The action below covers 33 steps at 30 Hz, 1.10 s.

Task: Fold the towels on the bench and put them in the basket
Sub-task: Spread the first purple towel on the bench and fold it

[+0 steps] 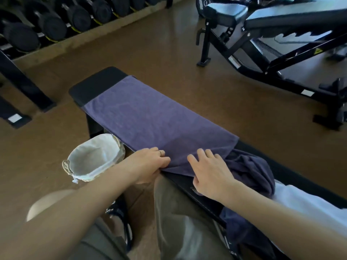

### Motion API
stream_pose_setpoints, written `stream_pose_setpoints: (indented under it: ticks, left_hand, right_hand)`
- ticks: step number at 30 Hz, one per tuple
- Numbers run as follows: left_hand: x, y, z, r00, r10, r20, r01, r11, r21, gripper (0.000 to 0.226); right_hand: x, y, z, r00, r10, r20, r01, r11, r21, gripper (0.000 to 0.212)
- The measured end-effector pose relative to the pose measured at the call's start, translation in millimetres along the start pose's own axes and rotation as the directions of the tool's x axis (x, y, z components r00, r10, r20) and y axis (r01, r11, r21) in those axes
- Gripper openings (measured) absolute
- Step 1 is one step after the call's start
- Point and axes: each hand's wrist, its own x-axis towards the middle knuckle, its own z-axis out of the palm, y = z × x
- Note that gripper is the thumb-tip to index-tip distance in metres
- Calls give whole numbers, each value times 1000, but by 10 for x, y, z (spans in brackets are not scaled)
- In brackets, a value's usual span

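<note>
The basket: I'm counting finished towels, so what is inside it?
Inside the basket only its pale cloth lining shows; no towel. The left hand covers a sliver of its near rim, nothing more.

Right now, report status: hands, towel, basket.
Left hand grips near corner of purple towel spread on bench; right hand flat on it. Basket empty on floor. Crumpled towel waiting beside.

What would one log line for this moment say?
step: fold start | purple towel flat on bench | left hand grips near edge | right hand rests on it | basket on floor
</note>
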Motion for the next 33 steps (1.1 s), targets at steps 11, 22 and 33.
stream_pose_setpoints:
  ticks: [11, 22, 33]
  left_hand:
    - [-196, -80, 5, 996, -16, 92, -4, 977, 211, 15]
    - [-300, -510, -123, 835, -548, -46, 456, 738, -497, 12]
    - [-252, -1789, 148, 190, -891, 411, 310, -343, -887, 75]
  right_hand:
    - [-62, -360, -80, 975, -172, 139, 124, 945, 302, 26]
    - [250, -154, -388, 986, -151, 72, 124, 949, 289, 24]
    - [2459, -108, -712, 998, 55, -15, -36, 804, 593, 47]
